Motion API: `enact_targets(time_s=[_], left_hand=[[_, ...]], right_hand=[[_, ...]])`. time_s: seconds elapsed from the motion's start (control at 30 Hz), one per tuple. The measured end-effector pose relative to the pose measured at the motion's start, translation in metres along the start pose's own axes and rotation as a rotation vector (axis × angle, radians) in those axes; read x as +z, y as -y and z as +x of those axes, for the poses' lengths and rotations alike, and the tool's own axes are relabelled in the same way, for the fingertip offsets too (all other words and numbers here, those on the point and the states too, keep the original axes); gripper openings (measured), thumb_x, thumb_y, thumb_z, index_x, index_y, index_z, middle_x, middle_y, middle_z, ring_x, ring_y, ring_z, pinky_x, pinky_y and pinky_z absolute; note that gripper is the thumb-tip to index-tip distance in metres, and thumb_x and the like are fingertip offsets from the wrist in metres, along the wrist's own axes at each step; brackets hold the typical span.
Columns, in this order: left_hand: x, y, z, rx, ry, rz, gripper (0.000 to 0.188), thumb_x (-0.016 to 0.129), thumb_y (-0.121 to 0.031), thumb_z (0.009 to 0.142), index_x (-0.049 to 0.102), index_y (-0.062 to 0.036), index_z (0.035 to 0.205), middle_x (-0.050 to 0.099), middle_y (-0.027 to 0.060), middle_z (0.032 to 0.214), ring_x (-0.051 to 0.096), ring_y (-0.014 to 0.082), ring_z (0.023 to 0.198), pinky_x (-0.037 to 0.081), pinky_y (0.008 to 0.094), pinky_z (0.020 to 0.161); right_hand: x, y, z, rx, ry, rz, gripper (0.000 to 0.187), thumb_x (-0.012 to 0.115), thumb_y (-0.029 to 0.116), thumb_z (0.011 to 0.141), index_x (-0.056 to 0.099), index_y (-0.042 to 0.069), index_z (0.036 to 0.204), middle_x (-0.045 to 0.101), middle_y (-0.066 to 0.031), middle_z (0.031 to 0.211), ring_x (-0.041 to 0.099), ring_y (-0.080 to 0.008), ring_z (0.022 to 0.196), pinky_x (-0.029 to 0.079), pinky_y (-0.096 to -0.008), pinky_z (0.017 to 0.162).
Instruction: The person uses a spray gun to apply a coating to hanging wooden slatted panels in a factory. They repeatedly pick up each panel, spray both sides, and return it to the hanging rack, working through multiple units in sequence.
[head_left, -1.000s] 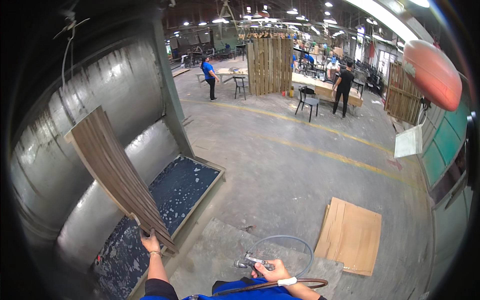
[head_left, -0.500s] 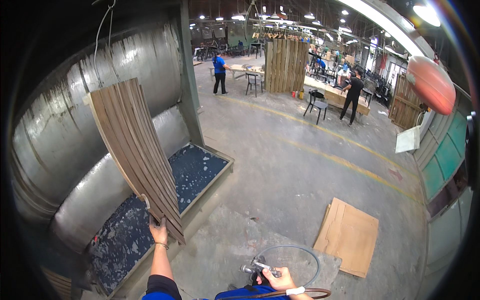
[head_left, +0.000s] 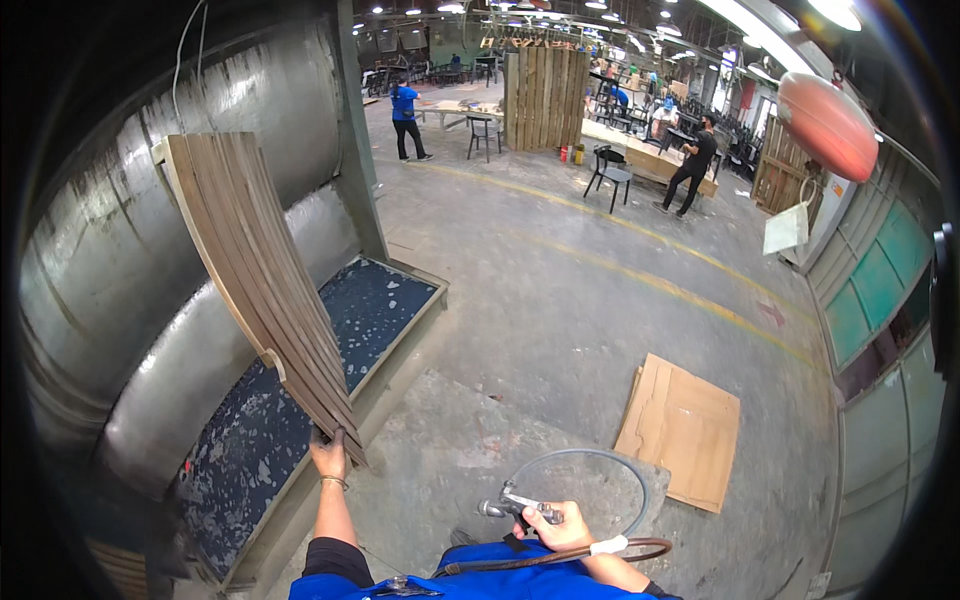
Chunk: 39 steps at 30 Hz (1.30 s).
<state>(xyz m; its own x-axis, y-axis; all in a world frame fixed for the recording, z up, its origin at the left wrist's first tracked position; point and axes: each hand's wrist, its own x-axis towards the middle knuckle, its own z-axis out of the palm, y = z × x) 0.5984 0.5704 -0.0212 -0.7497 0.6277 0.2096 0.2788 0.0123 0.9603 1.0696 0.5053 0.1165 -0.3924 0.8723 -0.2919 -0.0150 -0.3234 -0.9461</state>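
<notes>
A brown slatted wooden panel hangs tilted on a wire, its lower end nearest me. My left hand grips that lower edge, thumb on the near side and the other fingers partly hidden behind the slats. In front of my body, my right hand is closed around a metal spray gun, whose nozzle end points left. A grey hose loops up from the gun, and a brown hose runs past my right wrist.
Behind the panel are a curved metal booth wall and a dark, speckled basin with a raised rim. Flattened cardboard lies on the floor at right. A red rounded tank hangs upper right. Two people work near benches and a black chair.
The view has shifted, so the surroundings sit higher and further left. My left hand has slid along the panel's lower edge toward its near corner. My right hand still holds the spray gun.
</notes>
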Motion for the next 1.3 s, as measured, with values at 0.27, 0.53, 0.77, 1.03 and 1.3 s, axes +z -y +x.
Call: enact_targets(time_s=[0.27,0.53,0.77,1.03,1.3], left_hand=[[0.046,-0.016,-0.028,-0.041,-0.121,0.050,0.049,0.077,-0.004,0.082,0.060,0.0082,0.126,0.071,0.0193,0.117,0.071,0.0266,0.100,0.053,0.0356,0.092],[0.091,-0.079,-0.096,-0.072,-0.265,0.377,0.046,0.079,-0.025,0.082,0.067,0.0038,0.115,0.074,0.0187,0.106,0.071,0.0313,0.100,0.051,0.0400,0.089],[0.103,-0.107,-0.139,-0.080,-0.290,0.334,0.040,0.075,-0.025,0.085,0.067,0.0028,0.113,0.074,0.0160,0.103,0.070,0.0287,0.092,0.052,0.0383,0.085],[0.111,-0.175,-0.188,0.040,-0.149,0.088,0.040,0.078,-0.030,0.088,0.069,0.0017,0.110,0.069,0.0058,0.090,0.062,0.0117,0.079,0.051,0.0300,0.075],[0.138,-0.261,-0.231,-0.087,-0.021,0.031,0.037,0.070,-0.036,0.095,0.070,-0.0040,0.113,0.067,0.0020,0.084,0.061,0.0079,0.065,0.045,0.0241,0.052]], right_hand=[[-0.090,0.013,-0.057,-0.085,-0.097,-0.055,0.039,0.062,0.033,0.104,0.077,-0.001,0.093,0.075,-0.0038,0.079,0.066,-0.0092,0.070,0.052,-0.0248,0.064],[-0.189,-0.010,-0.104,-0.029,-0.143,-0.011,0.047,0.060,0.044,0.104,0.078,0.002,0.091,0.075,-0.0012,0.078,0.062,-0.0063,0.065,0.046,-0.0236,0.055],[-0.249,-0.006,-0.125,-0.033,-0.088,0.045,0.063,0.051,0.053,0.104,0.074,-0.002,0.086,0.074,-0.0075,0.076,0.057,-0.0096,0.050,0.040,-0.0242,0.044],[-0.281,-0.029,-0.118,-0.111,-0.048,0.145,0.069,0.051,0.056,0.103,0.070,-0.005,0.079,0.072,-0.0135,0.075,0.054,-0.0122,0.046,0.037,-0.0256,0.041],[-0.301,-0.066,-0.112,-0.156,-0.129,0.374,0.068,0.054,0.054,0.103,0.069,-0.009,0.083,0.073,-0.0171,0.078,0.061,-0.0158,0.052,0.040,-0.0253,0.041]])
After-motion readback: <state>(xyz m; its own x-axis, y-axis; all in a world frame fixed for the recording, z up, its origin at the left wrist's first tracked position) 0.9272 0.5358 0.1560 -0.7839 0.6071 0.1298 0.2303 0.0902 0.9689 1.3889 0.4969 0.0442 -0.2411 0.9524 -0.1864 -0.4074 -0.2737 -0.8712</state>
